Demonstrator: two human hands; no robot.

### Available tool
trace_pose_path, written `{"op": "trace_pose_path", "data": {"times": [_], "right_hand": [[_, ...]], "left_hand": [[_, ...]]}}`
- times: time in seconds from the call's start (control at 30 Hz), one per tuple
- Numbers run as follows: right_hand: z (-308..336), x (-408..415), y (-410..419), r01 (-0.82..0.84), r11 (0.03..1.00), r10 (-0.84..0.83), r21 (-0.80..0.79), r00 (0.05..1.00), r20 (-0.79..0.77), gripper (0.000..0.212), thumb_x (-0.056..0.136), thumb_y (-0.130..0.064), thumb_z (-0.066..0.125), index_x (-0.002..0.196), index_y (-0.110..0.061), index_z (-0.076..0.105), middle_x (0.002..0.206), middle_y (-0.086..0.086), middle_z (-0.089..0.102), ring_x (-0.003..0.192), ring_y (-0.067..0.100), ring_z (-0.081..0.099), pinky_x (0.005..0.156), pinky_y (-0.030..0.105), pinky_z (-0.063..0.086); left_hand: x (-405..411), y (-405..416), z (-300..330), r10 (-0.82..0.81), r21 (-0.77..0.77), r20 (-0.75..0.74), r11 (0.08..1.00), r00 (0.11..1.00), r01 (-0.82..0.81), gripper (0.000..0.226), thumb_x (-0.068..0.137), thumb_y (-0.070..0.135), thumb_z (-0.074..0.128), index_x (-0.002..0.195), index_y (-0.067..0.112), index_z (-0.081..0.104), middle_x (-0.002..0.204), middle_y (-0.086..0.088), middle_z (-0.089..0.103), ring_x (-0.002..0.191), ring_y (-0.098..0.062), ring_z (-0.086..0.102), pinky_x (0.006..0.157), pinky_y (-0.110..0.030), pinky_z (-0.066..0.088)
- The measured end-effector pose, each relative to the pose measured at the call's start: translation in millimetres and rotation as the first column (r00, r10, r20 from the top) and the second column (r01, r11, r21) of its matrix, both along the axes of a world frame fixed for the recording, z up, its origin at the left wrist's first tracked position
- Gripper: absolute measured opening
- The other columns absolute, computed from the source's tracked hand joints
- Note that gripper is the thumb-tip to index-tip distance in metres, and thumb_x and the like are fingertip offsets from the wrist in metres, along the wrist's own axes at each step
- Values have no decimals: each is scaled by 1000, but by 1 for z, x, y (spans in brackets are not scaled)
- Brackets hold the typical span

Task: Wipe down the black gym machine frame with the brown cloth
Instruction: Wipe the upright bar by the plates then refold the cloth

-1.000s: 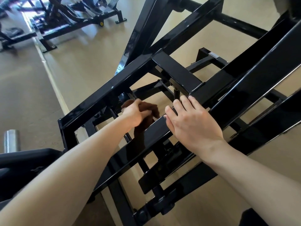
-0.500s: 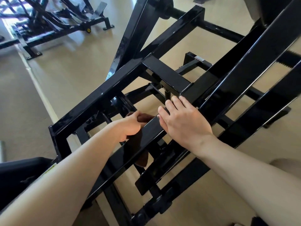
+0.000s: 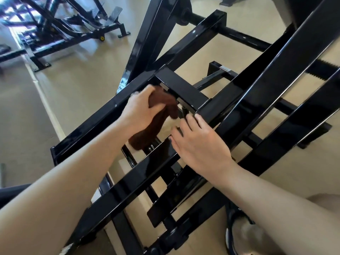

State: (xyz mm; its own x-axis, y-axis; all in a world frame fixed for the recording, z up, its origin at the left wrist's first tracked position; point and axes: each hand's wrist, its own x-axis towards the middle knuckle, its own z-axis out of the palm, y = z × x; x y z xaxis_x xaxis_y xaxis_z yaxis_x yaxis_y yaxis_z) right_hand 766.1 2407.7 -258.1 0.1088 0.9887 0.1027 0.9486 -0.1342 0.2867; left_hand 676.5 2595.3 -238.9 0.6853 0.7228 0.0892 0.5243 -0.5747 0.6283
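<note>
1. One right hand (image 3: pixel 200 144), nearest the camera, lies flat on the near rail of the black gym machine frame (image 3: pixel 185 89), fingers straight and curled round nothing. It appears to brace the person. On gloss paint a bracing palm could slide, and the fingertips sit just beside a junction of bars where they might be pinched if any part shifts.
2. One left hand (image 3: pixel 142 107), just beyond that rail, grips the single brown cloth (image 3: pixel 156 116), fingers curled round its upper bunch.
3. The cloth sits inside the frame's open rectangle, its top against the short cross-member and its tail hanging loose below the hand. That tail could snag on the bolt and bracket under the cross-member, or drag across inner bars and miss the surface meant for wiping.
4. The frame shows many black bars; an exact count cannot be made, as several overlap.
5. Far beyond the frame, at least one other black machine (image 3: pixel 70 28) stands on the pale floor (image 3: pixel 82 80).
</note>
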Motion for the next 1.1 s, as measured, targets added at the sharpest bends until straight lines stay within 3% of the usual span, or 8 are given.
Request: {"op": "trace_pose_path", "data": {"times": [0.13, 0.27, 0.43, 0.53, 0.7, 0.83, 1.0, 1.1], "right_hand": [[1, 1, 1, 7, 1000, -6, 24, 998, -59, 56, 111, -34, 14, 135, -5, 55, 136, 24, 59, 133, 43, 50, 116, 54, 37], [-3, 1, 2, 17, 1000, -15, 20, 997, -73, 59, 110, -34, 8, 135, -4, 52, 132, 25, 58, 132, 44, 47, 117, 54, 33], [-3, 2, 1, 5, 999, 0, 45, 994, -111, 57, 111, -33, 11, 137, -5, 53, 136, 25, 57, 134, 43, 47, 117, 53, 35], [-4, 2, 1, 6, 999, 0, 46, 993, -116, 56, 112, -32, 11, 136, -4, 53, 135, 27, 57, 133, 45, 48, 118, 54, 35], [-3, 2, 2, 12, 999, -9, 37, 997, -78, 53, 111, -32, 16, 128, -2, 56, 129, 27, 59, 128, 45, 50, 116, 55, 34], [-3, 0, 2, 10, 999, -8, 42, 999, -45, 49, 110, -33, 20, 120, -3, 57, 124, 26, 60, 122, 45, 51, 116, 55, 33], [-1, 0, 0, 4, 998, 0, 58, 998, -65, 50, 111, -32, 20, 123, -4, 60, 125, 25, 63, 126, 45, 53, 115, 54, 36], [-2, 0, 1, 14, 998, -11, 61, 998, -56, 55, 111, -32, 15, 125, -3, 60, 128, 26, 61, 127, 44, 52, 115, 54, 36]], "left_hand": [[48, -22, 30, -125, 198, 275, 978, 953, 71, 44, 94, 27, 71, 135, 24, 56, 132, -8, 52, 113, -16, 53, 97, -33, 49], [94, -34, 19, -364, 292, -57, 884, 930, 364, 47, 97, 38, 66, 140, 26, 51, 134, -7, 54, 115, -27, 58, 98, -43, 52], [113, 6, 22, -185, 388, -215, 885, 959, 257, 51, 99, 42, 62, 145, 30, 43, 133, -8, 54, 117, -29, 59, 95, -45, 54], [109, 38, 20, -93, 329, -133, 935, 987, 132, 49, 99, 39, 63, 143, 27, 45, 135, -11, 53, 122, -33, 56, 97, -45, 49], [100, -13, 2, -323, 233, 52, 924, 945, 303, 45, 95, 34, 69, 137, 26, 53, 133, -3, 56, 119, -22, 56, 99, -38, 50], [84, -31, -9, -417, 222, 151, 898, 896, 380, 44, 97, 31, 67, 139, 26, 54, 135, 4, 53, 115, -9, 48, 95, -17, 41], [95, 11, -7, -227, 258, 115, 947, 967, 191, 45, 97, 31, 67, 138, 26, 51, 136, -5, 53, 119, -24, 54, 105, -45, 48], [107, 28, -7, -123, 201, 180, 976, 976, 86, 43, 96, 29, 69, 135, 24, 53, 134, -8, 54, 121, -28, 54, 104, -49, 48]]}}
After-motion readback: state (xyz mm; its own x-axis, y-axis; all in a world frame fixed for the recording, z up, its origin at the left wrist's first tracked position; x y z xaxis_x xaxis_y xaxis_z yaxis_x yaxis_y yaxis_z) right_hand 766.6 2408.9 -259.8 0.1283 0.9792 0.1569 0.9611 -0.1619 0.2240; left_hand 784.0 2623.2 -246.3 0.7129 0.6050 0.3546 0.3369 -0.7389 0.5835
